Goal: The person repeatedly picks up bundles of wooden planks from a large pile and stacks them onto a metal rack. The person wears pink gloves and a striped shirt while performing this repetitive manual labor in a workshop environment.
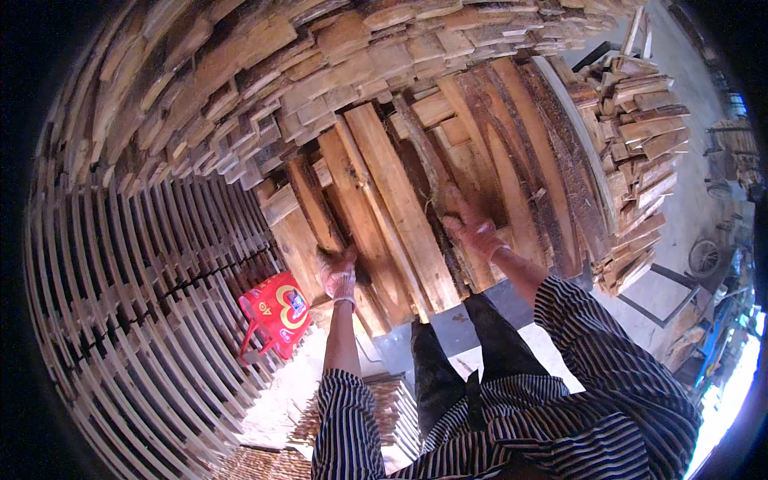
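Several rough wooden boards (pixel 398 204), some edged with bark, lie side by side in front of me. My left hand (pixel 339 274), in a pale work glove, closes around the near end of a dark bark-edged board (pixel 310 196). To the right, my gloved right hand (pixel 475 230) has its fingers spread over the boards, beside a crooked bark-edged strip (pixel 418 144). Between the hands runs a narrow pale strip of wood (pixel 376 200). The undersides of my fingers are hidden.
A tall stack of boards (pixel 320 60) rises beyond, with slatted stacks (pixel 152 280) on the left. A red stool (pixel 276 314) stands near my left hand. Shorter pieces are piled (pixel 644 144) on the right. A wheel (pixel 704 258) shows on the floor farther right.
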Available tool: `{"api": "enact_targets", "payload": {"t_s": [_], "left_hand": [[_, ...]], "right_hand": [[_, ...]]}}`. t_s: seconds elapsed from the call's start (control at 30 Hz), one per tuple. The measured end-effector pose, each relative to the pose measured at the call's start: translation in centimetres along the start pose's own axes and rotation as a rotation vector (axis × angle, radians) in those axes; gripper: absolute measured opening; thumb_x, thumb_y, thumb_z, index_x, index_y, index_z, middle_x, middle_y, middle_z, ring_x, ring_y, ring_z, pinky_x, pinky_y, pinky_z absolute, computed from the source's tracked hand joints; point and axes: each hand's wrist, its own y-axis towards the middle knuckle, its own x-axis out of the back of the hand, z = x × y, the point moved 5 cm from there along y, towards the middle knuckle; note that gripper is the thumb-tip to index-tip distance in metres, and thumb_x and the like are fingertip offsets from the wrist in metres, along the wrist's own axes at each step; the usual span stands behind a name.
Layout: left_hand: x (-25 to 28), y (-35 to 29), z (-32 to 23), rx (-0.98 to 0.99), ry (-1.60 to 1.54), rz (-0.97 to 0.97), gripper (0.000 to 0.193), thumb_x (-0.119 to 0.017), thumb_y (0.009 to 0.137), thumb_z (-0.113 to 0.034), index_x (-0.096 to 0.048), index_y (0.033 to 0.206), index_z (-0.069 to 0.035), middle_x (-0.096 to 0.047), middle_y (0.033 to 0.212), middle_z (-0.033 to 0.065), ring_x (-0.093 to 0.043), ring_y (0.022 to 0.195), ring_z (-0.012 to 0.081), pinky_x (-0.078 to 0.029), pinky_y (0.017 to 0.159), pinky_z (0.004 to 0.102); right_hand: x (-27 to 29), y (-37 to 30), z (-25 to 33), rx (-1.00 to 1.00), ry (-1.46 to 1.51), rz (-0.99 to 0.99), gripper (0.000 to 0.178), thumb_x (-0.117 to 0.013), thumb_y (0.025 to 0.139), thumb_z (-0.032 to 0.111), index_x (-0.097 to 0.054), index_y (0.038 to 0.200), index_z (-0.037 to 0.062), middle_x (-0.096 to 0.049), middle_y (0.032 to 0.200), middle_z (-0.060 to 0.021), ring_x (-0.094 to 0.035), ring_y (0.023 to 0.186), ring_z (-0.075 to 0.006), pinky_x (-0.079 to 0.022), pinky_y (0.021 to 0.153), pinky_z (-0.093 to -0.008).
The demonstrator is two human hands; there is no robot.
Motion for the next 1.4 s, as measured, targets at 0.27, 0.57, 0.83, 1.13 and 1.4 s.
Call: {"api": "enact_targets", "payload": {"t_s": [0.27, 0.57, 0.83, 1.13, 1.4], "left_hand": [[-0.1, 1.0, 5.7, 0.697, -1.458, 0.282, 0.075, -0.062, 0.102, -0.024, -0.019, 0.160, -0.007, -0.034, 0.161, 0.0150, -0.018, 0.153, 0.0282, -0.017, 0.126, 0.0481], [-5.0, -0.2, -1.5, 0.040, -0.775, 0.555, 0.079, -0.081, 0.087, -0.026, -0.040, 0.149, 0.001, -0.064, 0.132, 0.0172, -0.057, 0.127, 0.0239, -0.044, 0.109, 0.0390], [-3.4, -0.5, -1.9, 0.075, -0.699, 0.614, 0.042, -0.066, 0.094, -0.020, -0.061, 0.127, 0.007, -0.067, 0.125, 0.0206, -0.065, 0.119, 0.0284, -0.049, 0.108, 0.0362], [9.2, -0.3, 2.1, 0.079, -0.364, 0.244, 0.079, -0.088, 0.076, -0.014, -0.045, 0.140, 0.004, -0.065, 0.126, 0.0137, -0.064, 0.109, 0.0247, -0.053, 0.098, 0.0364], [6.8, 1.3, 2.3, 0.036, 0.035, -0.007, 0.091, -0.092, 0.071, -0.018, -0.038, 0.141, 0.004, -0.058, 0.135, 0.0208, -0.061, 0.116, 0.0342, -0.051, 0.102, 0.0419]], "right_hand": [[0.2, -0.3, 1.2, -0.065, -0.077, -0.014, 0.086, -0.059, 0.097, 0.052, -0.017, 0.163, 0.0155, -0.031, 0.163, -0.0190, -0.026, 0.152, -0.0347, -0.021, 0.124, -0.0410], [-0.1, -0.1, 1.0, -0.031, -0.203, -0.038, 0.081, -0.059, 0.098, 0.046, -0.018, 0.162, 0.0154, -0.034, 0.161, -0.0207, -0.031, 0.149, -0.0370, -0.026, 0.122, -0.0409], [0.2, -0.8, 2.1, -0.286, -0.186, 0.085, 0.087, -0.057, 0.097, 0.057, -0.011, 0.163, 0.0256, -0.038, 0.159, -0.0211, -0.036, 0.147, -0.0343, -0.033, 0.117, -0.0400], [-1.7, -1.1, 10.2, -0.183, -0.638, -0.380, 0.064, -0.068, 0.088, 0.045, -0.049, 0.146, 0.0259, -0.041, 0.150, -0.0277, -0.048, 0.131, -0.0474, -0.040, 0.108, -0.0566], [-18.5, -0.8, 14.9, -0.013, -0.876, -0.236, 0.075, -0.055, 0.088, 0.021, -0.028, 0.157, 0.0121, -0.038, 0.158, -0.0150, -0.038, 0.145, -0.0395, -0.031, 0.118, -0.0551]]}}
